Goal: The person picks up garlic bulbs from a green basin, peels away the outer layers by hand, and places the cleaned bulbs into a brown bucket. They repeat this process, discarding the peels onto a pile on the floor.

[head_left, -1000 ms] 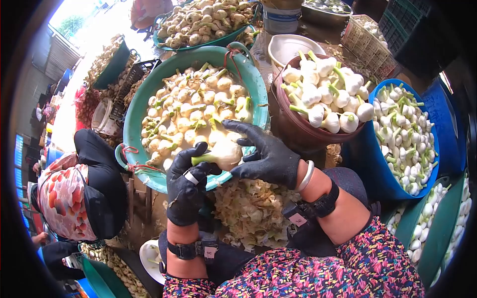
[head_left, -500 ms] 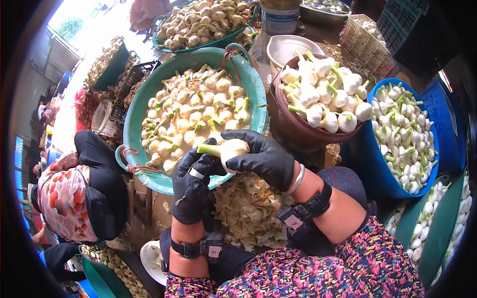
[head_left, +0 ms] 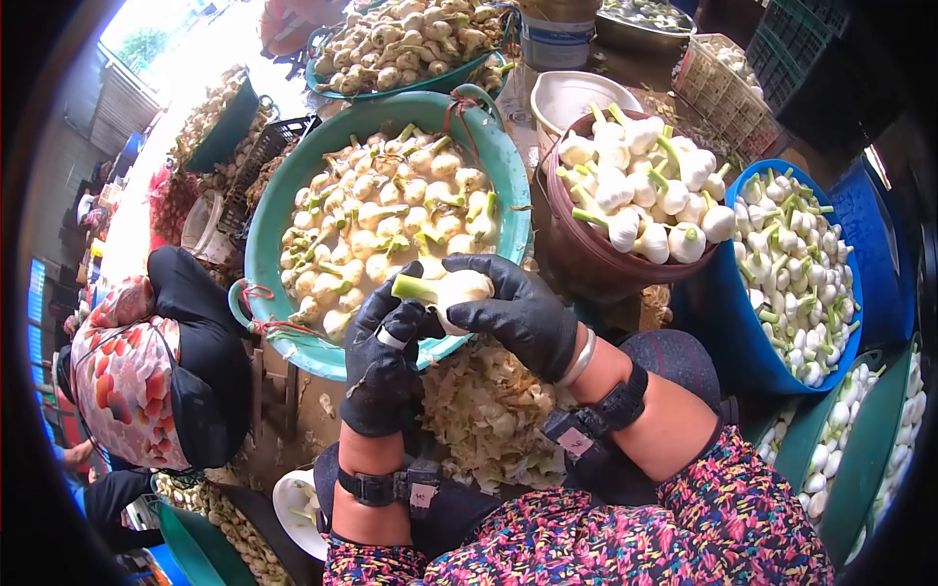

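Between my black-gloved hands is a garlic bulb (head_left: 461, 290) with a cut green stem pointing left. My right hand (head_left: 520, 314) grips the bulb's right side, thumb in front and fingers behind. My left hand (head_left: 383, 356) is closed around the stem side, a white band on one finger. Both hands are over the near rim of a teal tub (head_left: 260, 230), where many garlic bulbs (head_left: 376, 210) sit in cloudy water. Below my hands lies a heap of peeled garlic skins (head_left: 489, 410). Right of the tub, a brown bucket (head_left: 611, 239) is piled with clean white bulbs (head_left: 645, 186).
A blue tub (head_left: 723, 317) of white garlic stands at the right, near green tubs (head_left: 860, 459) of more bulbs. Another person (head_left: 137, 376) sits bent over at the left. Behind are a tub of unpeeled garlic (head_left: 410, 44), a white bucket (head_left: 576, 98) and a crate (head_left: 718, 98).
The garlic bulb and both hands stay nearly in place, with only a slight shift of the fingers. The whole view has moved slightly.
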Demonstrator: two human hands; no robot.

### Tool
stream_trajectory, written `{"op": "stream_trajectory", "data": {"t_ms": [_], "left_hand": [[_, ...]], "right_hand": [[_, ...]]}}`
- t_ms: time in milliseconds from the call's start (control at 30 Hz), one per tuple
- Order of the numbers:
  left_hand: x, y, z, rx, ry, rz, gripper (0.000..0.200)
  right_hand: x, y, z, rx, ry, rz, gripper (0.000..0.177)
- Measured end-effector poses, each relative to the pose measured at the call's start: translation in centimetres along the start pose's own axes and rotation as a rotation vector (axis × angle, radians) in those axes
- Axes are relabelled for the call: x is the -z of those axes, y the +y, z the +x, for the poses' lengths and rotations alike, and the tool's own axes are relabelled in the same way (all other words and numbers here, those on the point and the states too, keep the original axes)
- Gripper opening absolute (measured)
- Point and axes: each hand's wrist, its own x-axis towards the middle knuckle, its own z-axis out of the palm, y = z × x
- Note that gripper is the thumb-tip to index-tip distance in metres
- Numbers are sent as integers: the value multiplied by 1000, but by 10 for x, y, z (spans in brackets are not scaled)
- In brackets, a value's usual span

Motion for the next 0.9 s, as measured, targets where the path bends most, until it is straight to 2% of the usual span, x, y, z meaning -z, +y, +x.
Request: {"op": "stream_trajectory", "data": {"t_ms": [33,167,200,233,267,300,333,367,400,433,467,533,567,600,667,800,867,900], "left_hand": [[1,-1,0,3,-24,-21,34],[-1,-1,-2,61,-9,-48,33],[4,0,-3,59,-10,-49,33],[8,1,-5,62,-4,86,30],[12,1,-5,66,3,222,28],[13,-1,-5,-34,-20,269,23],[15,1,-4,-224,-130,386,22],[14,3,-3,-255,-152,465,21],[12,4,-2,-289,-171,542,21],[10,1,-3,-377,-221,691,29],[5,2,-5,-376,-215,691,29],[-9,12,-9,-6,40,152,40],[4,10,-5,79,47,181,49],[8,11,-6,-22,-87,204,50],[9,15,-12,145,-152,102,50],[-9,12,-15,34,-30,96,39],[-6,13,-13,8,-32,208,33],[-7,15,-13,45,-19,258,33]], "right_hand": [[-1,0,0,48,0,-81,46],[-3,-2,-3,23,5,-111,45],[-1,-1,-1,-34,8,14,44],[1,-2,1,-89,12,139,42],[6,-7,1,-178,-110,225,41],[9,-9,0,-390,-215,372,41],[10,-11,-1,-602,-319,518,42],[5,-11,-6,-725,-317,484,43],[2,-4,-10,-718,-397,527,42],[1,-3,-11,-704,-377,483,43],[0,-4,-12,-690,-358,441,43],[1,-12,-9,-557,-380,411,42],[7,-12,-7,-524,-302,398,43],[8,-15,-3,-428,-359,361,42],[2,-19,-1,-359,-236,370,41],[6,-10,3,-278,-250,194,38],[11,-11,2,-324,-122,133,33],[6,-8,1,-5,-18,-201,21]]}}
